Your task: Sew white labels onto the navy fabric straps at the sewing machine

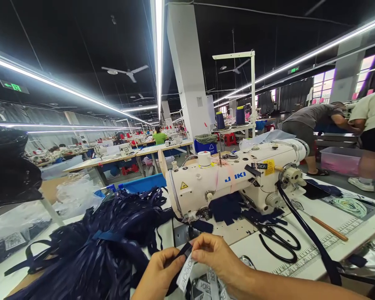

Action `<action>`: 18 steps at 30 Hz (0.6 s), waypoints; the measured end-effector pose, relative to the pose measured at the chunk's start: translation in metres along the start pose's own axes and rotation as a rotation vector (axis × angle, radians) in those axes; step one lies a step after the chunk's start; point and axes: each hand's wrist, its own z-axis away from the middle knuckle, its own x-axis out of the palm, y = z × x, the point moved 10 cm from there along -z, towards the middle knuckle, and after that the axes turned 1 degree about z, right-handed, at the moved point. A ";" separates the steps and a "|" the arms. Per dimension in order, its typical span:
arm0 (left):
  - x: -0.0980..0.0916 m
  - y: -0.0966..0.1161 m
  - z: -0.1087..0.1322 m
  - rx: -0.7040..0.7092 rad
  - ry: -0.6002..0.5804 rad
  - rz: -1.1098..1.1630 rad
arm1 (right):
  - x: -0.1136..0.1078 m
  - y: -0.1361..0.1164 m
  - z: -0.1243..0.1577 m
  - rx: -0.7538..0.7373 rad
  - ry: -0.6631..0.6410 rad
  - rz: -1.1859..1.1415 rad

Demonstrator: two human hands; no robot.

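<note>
My left hand (pixel 158 273) and my right hand (pixel 217 256) meet low in the frame, just in front of the white sewing machine (pixel 234 179). Both pinch a narrow navy strip (pixel 181 253) together with a white printed label (pixel 185 274) that hangs down between the fingers. More white labels (pixel 210 287) lie below my hands. A big heap of navy strips (pixel 103 250) is piled on the table to the left, touching my left wrist.
Black scissors (pixel 276 238) and a wooden-handled awl (pixel 326 227) lie on the table (pixel 325 246) right of the needle. Two people (pixel 318 121) bend over a pink bin (pixel 340 160) at right. Rows of sewing tables (pixel 125 156) stretch behind; a black bag (pixel 9 166) looms at left.
</note>
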 end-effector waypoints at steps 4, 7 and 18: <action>0.002 -0.002 0.006 -0.055 -0.004 0.075 | 0.007 -0.001 -0.009 0.002 0.039 0.028; -0.001 0.000 0.010 -0.056 0.050 0.126 | 0.007 -0.002 -0.012 -0.028 0.050 0.081; -0.004 0.002 0.010 0.037 0.141 0.164 | 0.007 0.005 -0.015 -0.052 0.074 0.038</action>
